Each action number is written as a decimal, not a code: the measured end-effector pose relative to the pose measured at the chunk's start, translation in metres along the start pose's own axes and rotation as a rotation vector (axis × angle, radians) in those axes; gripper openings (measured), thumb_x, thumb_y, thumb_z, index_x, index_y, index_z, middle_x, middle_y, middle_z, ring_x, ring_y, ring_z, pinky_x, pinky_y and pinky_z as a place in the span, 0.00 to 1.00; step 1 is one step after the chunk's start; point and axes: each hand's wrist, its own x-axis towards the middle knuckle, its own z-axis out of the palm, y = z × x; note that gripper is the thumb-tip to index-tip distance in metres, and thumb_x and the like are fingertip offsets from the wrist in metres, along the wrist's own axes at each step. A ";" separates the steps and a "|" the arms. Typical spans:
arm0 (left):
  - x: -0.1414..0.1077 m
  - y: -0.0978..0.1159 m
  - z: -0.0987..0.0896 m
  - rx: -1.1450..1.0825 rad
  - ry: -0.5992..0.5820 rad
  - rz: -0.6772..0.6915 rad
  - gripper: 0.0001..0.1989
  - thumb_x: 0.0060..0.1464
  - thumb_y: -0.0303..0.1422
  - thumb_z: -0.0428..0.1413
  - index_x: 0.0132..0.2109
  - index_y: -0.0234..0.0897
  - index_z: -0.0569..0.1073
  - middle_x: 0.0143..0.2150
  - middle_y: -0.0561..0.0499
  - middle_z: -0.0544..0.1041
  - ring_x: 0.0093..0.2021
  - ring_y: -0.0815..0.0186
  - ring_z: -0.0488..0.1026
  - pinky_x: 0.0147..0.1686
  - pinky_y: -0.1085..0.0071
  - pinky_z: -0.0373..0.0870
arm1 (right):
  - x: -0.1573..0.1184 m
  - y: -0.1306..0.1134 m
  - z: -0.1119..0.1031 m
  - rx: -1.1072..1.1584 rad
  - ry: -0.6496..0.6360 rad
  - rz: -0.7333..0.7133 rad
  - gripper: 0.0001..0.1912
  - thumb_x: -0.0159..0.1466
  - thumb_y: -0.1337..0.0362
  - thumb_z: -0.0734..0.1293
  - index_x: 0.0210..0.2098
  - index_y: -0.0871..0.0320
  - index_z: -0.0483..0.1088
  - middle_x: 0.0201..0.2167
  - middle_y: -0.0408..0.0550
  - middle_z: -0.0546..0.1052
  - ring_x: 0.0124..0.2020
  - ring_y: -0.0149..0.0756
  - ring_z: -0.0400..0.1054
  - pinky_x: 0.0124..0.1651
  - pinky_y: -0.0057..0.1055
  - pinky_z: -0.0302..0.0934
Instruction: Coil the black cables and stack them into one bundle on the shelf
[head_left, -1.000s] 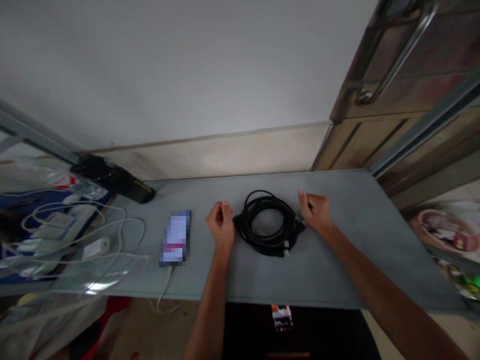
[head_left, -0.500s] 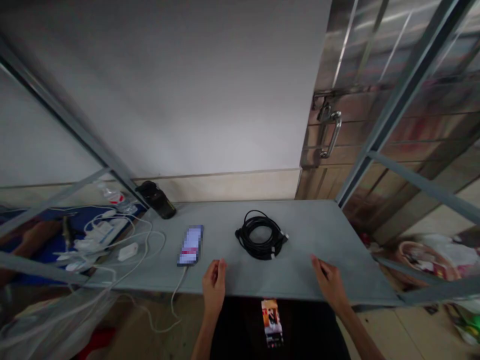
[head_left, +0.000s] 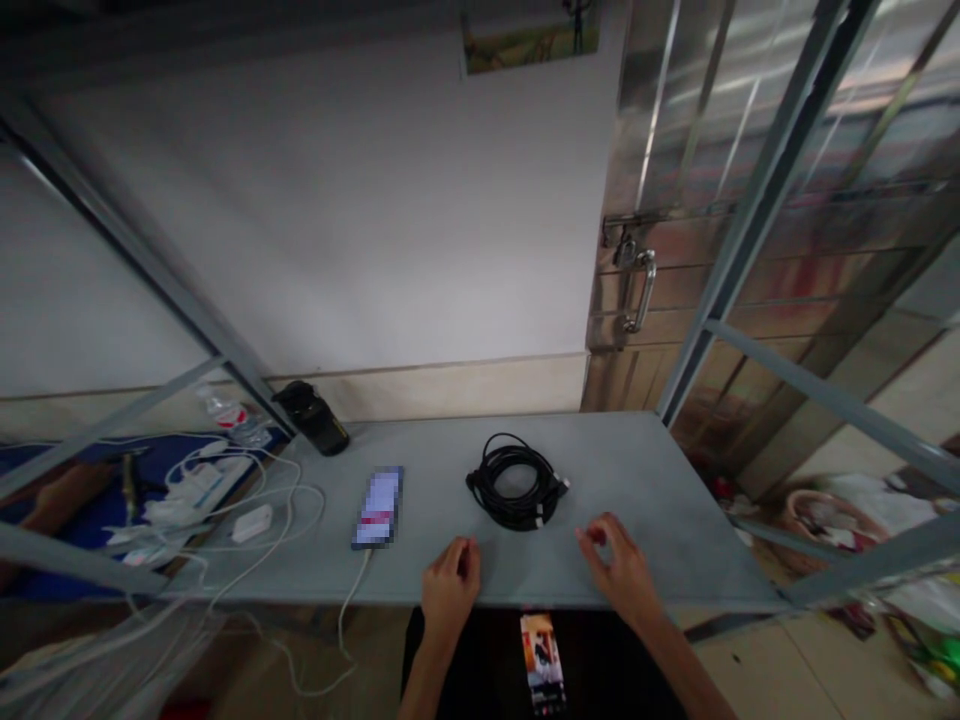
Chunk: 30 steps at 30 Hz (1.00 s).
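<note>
A coil of black cable [head_left: 491, 503] lies on the grey tabletop [head_left: 420, 450], its light-coloured plug ends at the right side of the loop. To the near left of the coil is my left hand [head_left: 450, 592], fingers curled in and nothing visible in them. On the other side, my right hand [head_left: 621, 572] has its thumb and index finger apart, with nothing between them. Neither hand touches the cable. A phone with a blurred screen [head_left: 379, 507] rests left of my left hand, a white cord [head_left: 346, 615] running from its lower end.
A dark bottle [head_left: 313, 420] leans at the back left. White cords and a white charger [head_left: 253, 523] lie at the left end. Another lit phone [head_left: 543, 662] is on my lap. Beyond a metal post, another person's hand [head_left: 75, 490] shows. A metal frame bar [head_left: 720, 300] rises at right.
Both hands have moved inward, toward the coil, and my right thumb and index finger have spread. The camera view has tilted up and shifted slightly right. The coil stays in place.
</note>
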 end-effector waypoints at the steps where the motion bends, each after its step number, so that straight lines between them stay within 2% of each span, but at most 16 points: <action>1: 0.000 0.000 0.001 0.015 0.000 0.014 0.17 0.75 0.38 0.53 0.34 0.42 0.74 0.24 0.54 0.77 0.23 0.66 0.77 0.27 0.71 0.66 | 0.007 -0.008 0.005 -0.002 -0.017 -0.049 0.13 0.79 0.51 0.66 0.44 0.54 0.71 0.40 0.49 0.78 0.43 0.40 0.75 0.52 0.36 0.70; 2: -0.001 -0.001 0.002 0.026 0.000 0.026 0.17 0.76 0.37 0.53 0.34 0.42 0.74 0.24 0.54 0.77 0.23 0.67 0.78 0.27 0.72 0.66 | 0.015 -0.017 0.011 -0.012 -0.040 -0.097 0.13 0.79 0.51 0.66 0.50 0.54 0.72 0.48 0.54 0.79 0.52 0.44 0.75 0.59 0.40 0.70; 4: -0.001 -0.002 0.002 0.044 0.004 0.042 0.17 0.76 0.37 0.52 0.34 0.42 0.74 0.24 0.54 0.78 0.23 0.67 0.78 0.27 0.71 0.66 | 0.032 -0.032 0.027 -0.064 -0.110 -0.182 0.23 0.77 0.48 0.68 0.64 0.56 0.70 0.61 0.60 0.77 0.64 0.51 0.71 0.68 0.49 0.66; 6: -0.001 -0.002 0.002 0.057 -0.002 0.046 0.17 0.76 0.37 0.52 0.34 0.42 0.74 0.24 0.54 0.78 0.23 0.67 0.78 0.27 0.71 0.66 | 0.047 -0.041 0.048 -0.133 -0.215 -0.248 0.38 0.73 0.43 0.73 0.71 0.60 0.65 0.67 0.64 0.73 0.69 0.56 0.68 0.72 0.55 0.63; 8: -0.002 -0.002 0.002 0.059 -0.015 0.039 0.17 0.76 0.37 0.52 0.35 0.42 0.74 0.25 0.54 0.78 0.23 0.66 0.78 0.27 0.71 0.66 | 0.059 -0.045 0.071 -0.213 -0.338 -0.303 0.48 0.67 0.39 0.78 0.73 0.63 0.65 0.66 0.65 0.74 0.67 0.58 0.69 0.72 0.55 0.64; 9: -0.002 -0.001 0.001 0.058 -0.022 0.032 0.17 0.76 0.36 0.52 0.35 0.42 0.74 0.25 0.54 0.79 0.24 0.66 0.79 0.28 0.71 0.66 | 0.064 -0.045 0.081 -0.251 -0.387 -0.325 0.48 0.65 0.39 0.79 0.71 0.64 0.67 0.64 0.65 0.76 0.65 0.58 0.71 0.71 0.55 0.65; 11: -0.002 0.000 0.000 0.055 -0.030 0.016 0.17 0.76 0.36 0.51 0.36 0.42 0.75 0.25 0.53 0.79 0.24 0.65 0.79 0.28 0.71 0.66 | 0.069 -0.041 0.099 -0.310 -0.451 -0.358 0.38 0.66 0.42 0.79 0.64 0.63 0.74 0.56 0.61 0.81 0.59 0.56 0.75 0.67 0.52 0.67; 14: -0.001 0.001 0.000 0.054 -0.030 0.006 0.17 0.76 0.37 0.51 0.36 0.43 0.75 0.26 0.53 0.79 0.25 0.65 0.80 0.28 0.70 0.66 | 0.072 -0.028 0.108 -0.334 -0.477 -0.395 0.24 0.69 0.46 0.78 0.51 0.61 0.79 0.47 0.55 0.84 0.52 0.51 0.78 0.63 0.48 0.69; 16: -0.001 0.002 0.000 0.050 -0.030 0.006 0.17 0.77 0.37 0.52 0.36 0.43 0.75 0.26 0.53 0.80 0.25 0.65 0.80 0.28 0.70 0.66 | 0.070 -0.012 0.101 -0.347 -0.474 -0.416 0.23 0.71 0.45 0.77 0.49 0.59 0.80 0.45 0.54 0.84 0.51 0.48 0.78 0.62 0.45 0.69; 18: -0.001 0.001 0.000 0.050 -0.027 0.010 0.16 0.76 0.37 0.52 0.36 0.43 0.75 0.26 0.54 0.80 0.25 0.65 0.80 0.28 0.70 0.67 | 0.067 0.008 0.086 -0.373 -0.447 -0.424 0.23 0.72 0.44 0.75 0.50 0.59 0.80 0.47 0.55 0.84 0.52 0.49 0.78 0.62 0.45 0.69; 22: -0.002 0.000 0.001 0.065 0.005 0.038 0.17 0.76 0.37 0.52 0.35 0.43 0.75 0.25 0.54 0.78 0.24 0.66 0.79 0.28 0.71 0.67 | 0.064 0.058 0.041 -0.442 -0.349 -0.388 0.24 0.76 0.45 0.70 0.52 0.61 0.80 0.49 0.59 0.84 0.53 0.52 0.78 0.63 0.49 0.68; 25: -0.001 0.001 0.001 0.074 0.024 0.059 0.17 0.76 0.36 0.52 0.34 0.42 0.75 0.24 0.54 0.78 0.24 0.66 0.78 0.28 0.71 0.67 | 0.063 0.089 0.010 -0.482 -0.264 -0.339 0.26 0.79 0.44 0.65 0.50 0.62 0.80 0.46 0.61 0.84 0.51 0.53 0.79 0.62 0.49 0.68; 27: 0.000 0.002 0.000 0.082 0.030 0.071 0.17 0.75 0.36 0.53 0.34 0.42 0.75 0.24 0.54 0.77 0.23 0.67 0.77 0.28 0.71 0.67 | 0.062 0.101 -0.003 -0.494 -0.212 -0.310 0.29 0.79 0.41 0.64 0.48 0.62 0.81 0.45 0.61 0.83 0.49 0.54 0.79 0.59 0.49 0.69; 30: 0.001 0.002 -0.001 0.090 0.036 0.090 0.17 0.75 0.36 0.53 0.34 0.42 0.75 0.23 0.55 0.77 0.22 0.67 0.76 0.28 0.71 0.68 | 0.059 0.107 -0.009 -0.457 -0.151 -0.269 0.28 0.79 0.41 0.64 0.49 0.61 0.80 0.45 0.59 0.83 0.49 0.54 0.78 0.58 0.49 0.69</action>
